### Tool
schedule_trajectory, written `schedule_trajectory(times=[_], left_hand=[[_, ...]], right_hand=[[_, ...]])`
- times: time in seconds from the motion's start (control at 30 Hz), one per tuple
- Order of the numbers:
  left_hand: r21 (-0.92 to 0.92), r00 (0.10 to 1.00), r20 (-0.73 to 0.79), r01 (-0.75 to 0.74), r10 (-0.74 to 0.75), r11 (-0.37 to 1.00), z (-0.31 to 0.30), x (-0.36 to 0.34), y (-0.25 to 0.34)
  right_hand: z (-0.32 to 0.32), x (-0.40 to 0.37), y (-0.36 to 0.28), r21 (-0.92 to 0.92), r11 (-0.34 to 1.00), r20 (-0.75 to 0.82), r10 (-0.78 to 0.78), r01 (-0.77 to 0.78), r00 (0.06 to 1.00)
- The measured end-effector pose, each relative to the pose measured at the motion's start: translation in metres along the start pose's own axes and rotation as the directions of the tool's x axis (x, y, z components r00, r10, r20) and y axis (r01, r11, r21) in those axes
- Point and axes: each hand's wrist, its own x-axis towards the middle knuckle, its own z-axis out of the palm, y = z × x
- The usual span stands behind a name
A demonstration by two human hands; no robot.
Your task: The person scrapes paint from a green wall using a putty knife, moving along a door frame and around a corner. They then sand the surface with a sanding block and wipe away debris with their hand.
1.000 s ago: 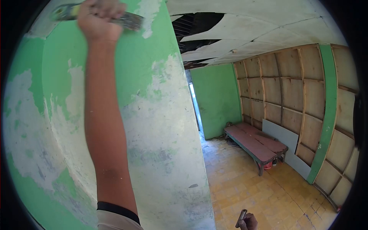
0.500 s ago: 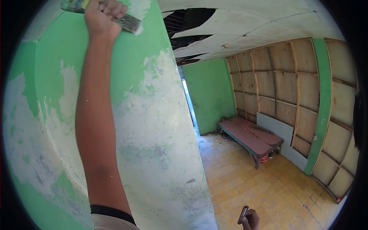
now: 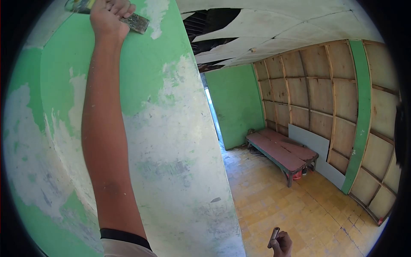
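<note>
My left hand (image 3: 110, 19) is raised high on the painted wall, its fingers wrapped round a scraper (image 3: 139, 24). The worn, paint-smeared blade points right, beside a pale bare patch; a yellow-green handle end sticks out on the left. Whether the blade touches the wall is hard to tell. Green paint (image 3: 141, 73) covers the upper wall (image 3: 171, 141), with whitish scraped areas below. Low in the view, my right hand (image 3: 282, 245) is closed on a short metal tube (image 3: 274, 237), held upright and slightly tilted, away from the wall.
Across the room stands a low reddish wooden bench (image 3: 278, 147) with items beneath it. A grey panel (image 3: 314, 147) leans against the bare timber-framed wall (image 3: 319, 90). The ceiling (image 3: 282, 21) has broken dark holes. Yellowish tiles (image 3: 274, 205) cover the floor.
My left hand has shifted slightly left and up with the scraper, so its blade has come off the pale patch. The right hand keeps its grip, and the view has shifted slightly.
</note>
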Motion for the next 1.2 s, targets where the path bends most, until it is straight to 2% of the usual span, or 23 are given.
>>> schedule_trajectory(times=[0.03, 0.1, 0.13, 0.2, 0.23, 0.3, 0.33, 0.4, 0.5, 0.53, 0.57, 0.63, 0.67, 0.73, 0.77, 0.83, 0.87, 0.9, 0.97, 1.03, 1.1, 1.13, 1.2], left_hand=[[-0.002, 1.000, 0.005, -0.007, 0.007, 1.000, 0.000, 0.006, 0.004], [-0.043, 0.966, 0.236, 0.117, -0.103, 0.992, -0.011, 0.021, 0.013], [-0.040, 0.967, 0.235, 0.112, -0.100, 0.993, -0.017, 0.025, 0.017], [-0.349, 0.990, 0.131, 0.089, -0.045, 0.933, -0.030, 0.029, 0.020], [-0.347, 0.991, 0.125, 0.088, -0.047, 0.934, -0.032, 0.022, 0.012], [-0.129, 0.967, 0.160, 0.219, -0.197, 0.967, -0.023, 0.010, -0.010], [-0.136, 0.967, 0.166, 0.216, -0.192, 0.967, -0.020, 0.014, -0.003], [-0.213, 0.941, 0.322, 0.180, -0.105, 0.960, -0.020, 0.024, 0.015], [-0.155, 0.977, 0.198, 0.109, -0.077, 0.982, -0.022, 0.025, 0.002], [0.048, 1.000, 0.002, 0.010, -0.010, 0.999, 0.004, -0.003, 0.004], [0.045, 1.000, 0.004, 0.011, -0.011, 0.999, 0.006, -0.002, 0.007], [0.014, 0.985, 0.158, -0.065, 0.062, 0.998, 0.007, 0.000, 0.012], [0.015, 0.985, 0.159, -0.069, 0.066, 0.997, 0.006, 0.002, 0.017], [-0.214, 0.990, 0.066, -0.110, 0.126, 0.971, 0.005, 0.003, 0.024], [-0.206, 0.991, 0.061, -0.106, 0.121, 0.973, 0.004, 0.000, 0.021], [0.026, 1.000, -0.003, 0.005, -0.004, 1.000, 0.005, -0.007, 0.002], [-0.310, 0.843, 0.513, 0.358, -0.162, 0.881, -0.060, 0.061, -0.035], [-0.315, 0.843, 0.514, 0.355, -0.157, 0.880, -0.069, 0.068, -0.027], [-0.536, 0.873, 0.485, 0.346, -0.055, 0.770, -0.073, 0.076, -0.004], [-0.585, 0.884, 0.465, 0.347, -0.048, 0.733, -0.061, 0.051, 0.003], [-0.139, 0.994, 0.027, 0.113, -0.110, 0.984, -0.006, -0.008, -0.009], [-0.142, 0.994, 0.028, 0.108, -0.105, 0.984, -0.015, 0.005, -0.010], [-0.475, 0.856, 0.515, 0.335, -0.052, 0.814, -0.041, 0.038, -0.018]], right_hand=[[0.003, 0.001, -0.001, 0.006, 1.000, 0.004, -0.016, 0.016, 1.000], [0.002, 0.004, -0.001, 0.002, 0.999, 0.011, -0.037, 0.037, 0.999], [0.002, 0.004, 0.001, -0.005, 1.000, 0.018, -0.025, 0.025, 1.000], [0.006, 0.002, 0.003, -0.004, 1.000, 0.033, -0.001, 0.001, 0.999], [0.006, 0.002, -0.001, -0.019, 1.000, 0.040, 0.004, -0.003, 0.999], [0.005, 0.004, -0.003, -0.032, 0.999, 0.038, -0.006, 0.007, 0.999], [0.005, 0.003, -0.001, -0.009, 1.000, 0.018, 0.000, 0.000, 1.000], [0.001, 0.003, 0.003, 0.004, 1.000, -0.006, -0.002, 0.002, 1.000], [-0.001, 0.000, 0.008, -0.010, 1.000, -0.018, 0.010, -0.010, 1.000], [-0.002, -0.001, 0.009, -0.029, 0.999, -0.019, 0.029, -0.030, 0.999], [-0.002, -0.001, 0.010, -0.047, 0.998, -0.024, 0.044, -0.045, 0.999], [-0.003, -0.001, 0.010, -0.068, 0.997, -0.026, 0.030, -0.031, 0.999], [-0.004, 0.001, 0.011, -0.085, 0.996, -0.023, 0.015, -0.017, 1.000], [0.002, 0.003, 0.008, -0.058, 0.998, -0.030, 0.033, -0.034, 0.999], [0.003, 0.002, 0.006, -0.041, 0.998, -0.034, 0.050, -0.051, 0.998], [0.003, 0.002, 0.006, -0.046, 0.998, -0.015, 0.032, -0.032, 0.999], [0.004, 0.003, 0.008, -0.047, 0.999, -0.006, 0.010, -0.010, 1.000], [0.004, 0.003, 0.007, -0.050, 0.999, -0.010, 0.005, -0.006, 1.000], [0.004, 0.004, 0.007, -0.032, 0.999, -0.007, -0.004, 0.004, 1.000], [0.007, 0.004, 0.009, -0.015, 1.000, 0.002, 0.008, -0.008, 1.000], [0.006, 0.004, 0.007, -0.008, 1.000, 0.011, 0.014, -0.014, 1.000], [0.007, 0.004, 0.005, -0.008, 1.000, 0.017, 0.003, -0.003, 1.000], [0.007, 0.007, 0.004, -0.016, 1.000, 0.014, -0.013, 0.013, 1.000]])
